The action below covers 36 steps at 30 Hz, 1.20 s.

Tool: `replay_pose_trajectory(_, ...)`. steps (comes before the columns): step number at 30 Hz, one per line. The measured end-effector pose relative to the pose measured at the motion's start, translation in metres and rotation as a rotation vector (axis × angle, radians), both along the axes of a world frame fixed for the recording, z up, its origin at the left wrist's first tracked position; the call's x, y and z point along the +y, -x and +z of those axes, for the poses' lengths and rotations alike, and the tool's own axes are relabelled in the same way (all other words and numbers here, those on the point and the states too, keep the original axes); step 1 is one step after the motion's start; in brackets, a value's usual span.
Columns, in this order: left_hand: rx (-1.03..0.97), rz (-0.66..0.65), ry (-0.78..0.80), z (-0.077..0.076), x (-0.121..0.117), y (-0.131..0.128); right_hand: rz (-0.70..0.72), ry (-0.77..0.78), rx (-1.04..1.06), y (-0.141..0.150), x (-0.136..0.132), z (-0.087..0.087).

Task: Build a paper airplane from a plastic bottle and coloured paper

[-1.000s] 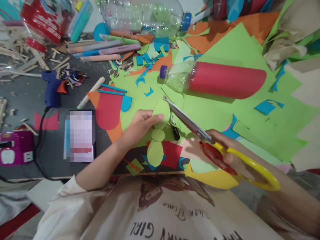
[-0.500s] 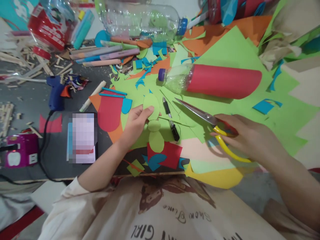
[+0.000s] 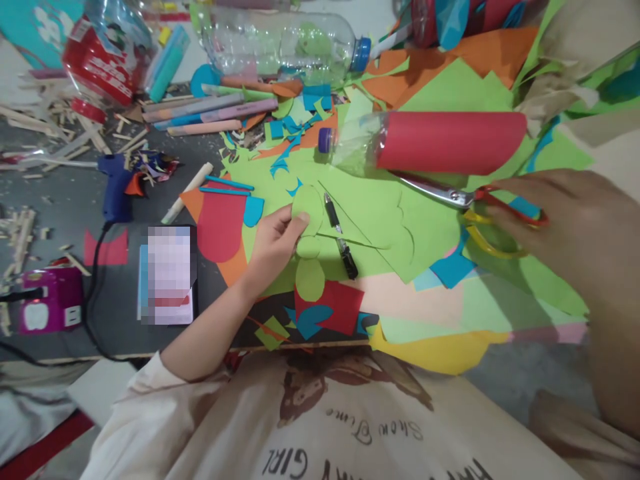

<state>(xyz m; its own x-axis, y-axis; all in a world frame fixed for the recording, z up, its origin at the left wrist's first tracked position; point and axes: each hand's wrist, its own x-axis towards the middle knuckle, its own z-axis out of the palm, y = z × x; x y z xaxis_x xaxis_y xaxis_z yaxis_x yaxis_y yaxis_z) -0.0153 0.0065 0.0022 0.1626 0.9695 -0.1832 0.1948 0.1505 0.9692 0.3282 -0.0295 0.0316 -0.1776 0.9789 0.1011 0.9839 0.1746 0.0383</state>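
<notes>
My left hand [image 3: 277,250] is closed, its thumb pressing on the top oval of a light-green paper cutout [image 3: 310,280] shaped like joined ovals. Green paper sheets lie under it. On the right, my right hand [image 3: 555,220] has its fingers at the red and yellow handles of a pair of scissors [image 3: 450,195]; part of its grip is hidden. The blade tips reach the underside of a bottle wrapped in red paper [image 3: 450,143]. Between the hands lie a black pen [image 3: 333,213] and its black cap end [image 3: 349,260].
A blue glue gun [image 3: 116,187], a phone [image 3: 170,277] and a purple box with a cable [image 3: 50,300] are on the left. Markers [image 3: 215,110], a clear bottle [image 3: 285,43] and wood sticks lie at the back. Paper scraps cover much of the table.
My right hand has carried the scissors away from the cutout, rightward and up to the red-wrapped bottle, which has shifted slightly back. My left hand still holds the cutout, a little farther left.
</notes>
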Motion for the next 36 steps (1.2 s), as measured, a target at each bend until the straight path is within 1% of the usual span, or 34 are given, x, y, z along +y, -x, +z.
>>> replay_pose_trajectory(1,-0.014,0.0,0.002,-0.001,0.0,0.0,-0.042,-0.053,0.041,0.01,0.001,0.003)
replay_pose_trajectory(2,-0.03,0.001,0.0,-0.002,0.0,0.001,-0.011,-0.065,0.132,0.021,0.002,0.005)
replay_pose_trajectory(3,-0.044,0.006,-0.008,-0.003,0.001,0.001,0.053,-0.087,0.242,0.034,0.004,0.005)
replay_pose_trajectory(5,-0.061,0.034,-0.038,-0.004,0.002,0.001,0.132,-0.007,0.428,0.061,0.009,0.001)
replay_pose_trajectory(6,-0.062,0.054,-0.056,-0.004,0.002,0.001,0.137,0.02,0.477,0.075,0.012,-0.002)
replay_pose_trajectory(8,-0.051,0.1,-0.083,-0.004,0.004,0.002,0.157,0.162,0.555,0.102,0.02,-0.009)
replay_pose_trajectory(10,-0.029,0.146,-0.096,-0.004,0.007,0.003,0.175,0.227,0.571,0.127,0.026,-0.016)
replay_pose_trajectory(13,-0.009,0.188,-0.101,-0.005,0.01,0.003,0.224,0.34,0.448,0.155,0.029,-0.024)
replay_pose_trajectory(14,-0.006,0.188,-0.102,-0.006,0.01,0.003,0.244,0.352,0.409,0.16,0.029,-0.026)
replay_pose_trajectory(16,-0.006,0.182,-0.119,-0.009,0.012,0.003,0.268,0.36,0.406,0.162,0.029,-0.03)
replay_pose_trajectory(18,-0.016,0.157,-0.159,-0.013,0.014,0.003,0.273,0.318,0.483,0.153,0.03,-0.035)
replay_pose_trajectory(19,-0.025,0.143,-0.181,-0.016,0.016,0.003,0.276,0.268,0.528,0.146,0.032,-0.037)
replay_pose_trajectory(22,-0.052,0.109,-0.202,-0.022,0.018,0.004,0.295,-0.019,0.56,0.127,0.038,-0.04)
replay_pose_trajectory(24,-0.082,0.109,-0.185,-0.024,0.018,0.004,0.32,-0.203,0.566,0.123,0.039,-0.038)
replay_pose_trajectory(25,-0.101,0.108,-0.179,-0.023,0.018,0.004,0.344,-0.26,0.596,0.124,0.037,-0.037)
replay_pose_trajectory(26,-0.122,0.108,-0.173,-0.022,0.017,0.003,0.372,-0.277,0.652,0.127,0.034,-0.035)
replay_pose_trajectory(27,-0.144,0.106,-0.17,-0.021,0.016,0.002,0.408,-0.249,0.733,0.132,0.03,-0.034)
replay_pose_trajectory(28,-0.164,0.096,-0.165,-0.02,0.015,0.0,0.442,-0.162,0.837,0.138,0.025,-0.034)
replay_pose_trajectory(30,-0.201,0.067,-0.151,-0.018,0.012,-0.002,0.485,0.101,1.061,0.15,0.016,-0.036)
replay_pose_trajectory(31,-0.219,0.049,-0.14,-0.017,0.01,-0.002,0.484,0.231,1.16,0.156,0.012,-0.038)
replay_pose_trajectory(33,-0.245,0.01,-0.111,-0.018,0.008,-0.002,0.43,0.422,1.325,0.163,0.008,-0.042)
replay_pose_trajectory(36,-0.242,-0.032,-0.07,-0.019,0.006,0.0,0.34,0.575,1.472,0.167,0.009,-0.044)
